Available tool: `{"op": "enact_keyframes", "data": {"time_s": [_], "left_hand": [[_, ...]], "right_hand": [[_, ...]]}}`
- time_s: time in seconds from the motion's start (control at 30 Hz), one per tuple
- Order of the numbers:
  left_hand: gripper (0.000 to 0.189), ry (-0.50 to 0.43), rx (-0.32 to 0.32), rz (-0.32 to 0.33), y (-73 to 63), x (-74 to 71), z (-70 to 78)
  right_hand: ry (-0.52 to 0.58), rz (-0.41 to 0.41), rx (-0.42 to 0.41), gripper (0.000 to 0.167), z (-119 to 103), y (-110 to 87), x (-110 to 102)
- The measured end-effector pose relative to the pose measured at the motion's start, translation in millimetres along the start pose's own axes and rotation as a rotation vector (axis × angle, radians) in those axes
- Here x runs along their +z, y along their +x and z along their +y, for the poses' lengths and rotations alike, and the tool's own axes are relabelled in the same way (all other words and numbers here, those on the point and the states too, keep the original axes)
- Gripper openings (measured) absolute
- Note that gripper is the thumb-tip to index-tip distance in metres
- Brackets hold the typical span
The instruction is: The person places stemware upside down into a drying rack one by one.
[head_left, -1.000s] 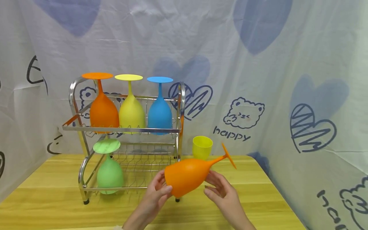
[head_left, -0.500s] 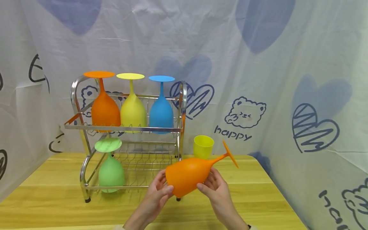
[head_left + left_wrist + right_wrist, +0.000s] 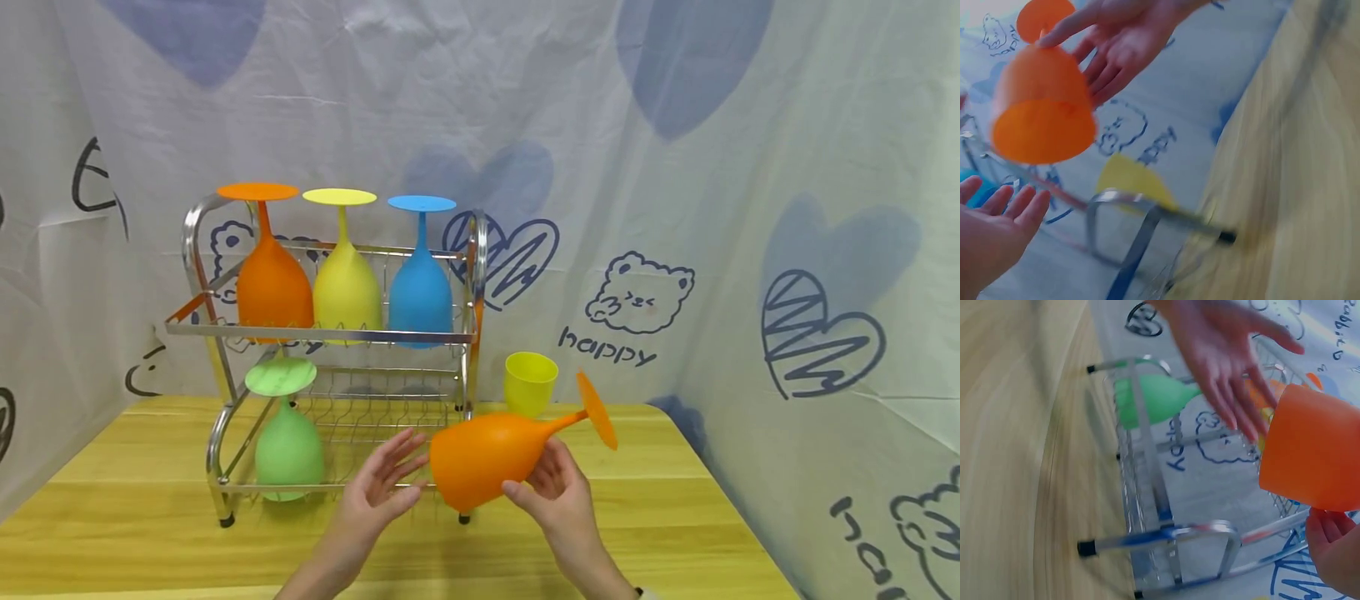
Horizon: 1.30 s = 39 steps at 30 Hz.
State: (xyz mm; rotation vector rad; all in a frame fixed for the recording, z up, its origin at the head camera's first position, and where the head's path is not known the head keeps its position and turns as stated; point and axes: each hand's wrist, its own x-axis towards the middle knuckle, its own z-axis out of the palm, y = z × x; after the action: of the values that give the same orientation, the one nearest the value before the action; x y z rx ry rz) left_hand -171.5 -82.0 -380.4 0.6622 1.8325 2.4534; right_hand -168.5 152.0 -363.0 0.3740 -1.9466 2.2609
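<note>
An orange wine glass (image 3: 487, 460) lies tilted in the air, its mouth to the left and its foot up at the right. My right hand (image 3: 558, 508) grips its bowl near the stem, thumb in front and fingers behind. Just left of the rim, my left hand (image 3: 375, 492) is apart from the glass with its fingers spread. In the left wrist view the glass (image 3: 1044, 103) shows its open mouth, and the left hand (image 3: 997, 240) stands below it. The right wrist view has the left hand (image 3: 1222, 369) beside the glass, palm showing.
A two-tier metal dish rack (image 3: 322, 335) holds upside-down orange (image 3: 274, 287), yellow (image 3: 347, 287) and blue (image 3: 420, 292) glasses above, a green glass (image 3: 289, 450) below. A yellow cup (image 3: 530, 385) stands behind the held glass on the wooden table (image 3: 675, 533).
My right hand has closed on the orange glass's bowl, and my left hand has let go and moved left. The glass's foot has turned to face the view more.
</note>
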Motion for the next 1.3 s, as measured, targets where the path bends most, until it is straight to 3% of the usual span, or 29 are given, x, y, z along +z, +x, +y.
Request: {"op": "enact_keyframes", "data": {"time_s": [0.13,0.27,0.37,0.47,0.57,0.67,0.73,0.8,0.9,1.07,1.3], "left_hand": [[0.053,0.226,0.087,0.108,-13.1,-21.2,13.2],[0.048,0.42,0.12,0.177,-27.4,-49.3,26.5],[0.046,0.52,0.114,0.24,-37.0,-72.6,35.0],[0.045,0.546,0.102,0.337,-44.4,-96.7,40.6],[0.045,0.526,0.039,0.51,-47.3,-119.3,43.9],[0.05,0.503,-0.099,0.686,-45.3,-137.9,47.2],[0.056,0.497,-0.189,0.749,-41.9,-148.2,48.6],[0.06,0.513,-0.269,0.755,-38.2,-157.4,48.8],[0.063,0.544,-0.315,0.72,-31.7,-168.8,44.3],[0.062,0.582,-0.346,0.698,-21.1,-182.8,36.2],[0.052,0.561,-0.347,0.715,-16.5,-192.4,30.5]], "right_hand": [[-0.138,0.009,-0.115,0.057,7.9,0.4,-2.1],[-0.281,-0.009,-0.373,0.063,19.5,3.8,-2.4],[-0.34,-0.04,-0.572,0.072,25.6,7.9,-0.7],[-0.374,-0.064,-0.668,0.076,26.2,9.7,4.1],[-0.42,-0.072,-0.703,0.075,20.4,7.1,13.2],[-0.458,-0.072,-0.752,0.071,13.4,5.1,24.7],[-0.461,-0.083,-0.812,0.067,11.3,5.8,31.9],[-0.45,-0.097,-0.862,0.06,12.1,8.0,38.1],[-0.467,-0.103,-0.941,0.05,16.0,12.5,45.2],[-0.517,-0.124,-1.018,0.042,23.6,20.9,54.8],[-0.54,-0.161,-1.038,0.034,31.7,30.0,65.6]]}}
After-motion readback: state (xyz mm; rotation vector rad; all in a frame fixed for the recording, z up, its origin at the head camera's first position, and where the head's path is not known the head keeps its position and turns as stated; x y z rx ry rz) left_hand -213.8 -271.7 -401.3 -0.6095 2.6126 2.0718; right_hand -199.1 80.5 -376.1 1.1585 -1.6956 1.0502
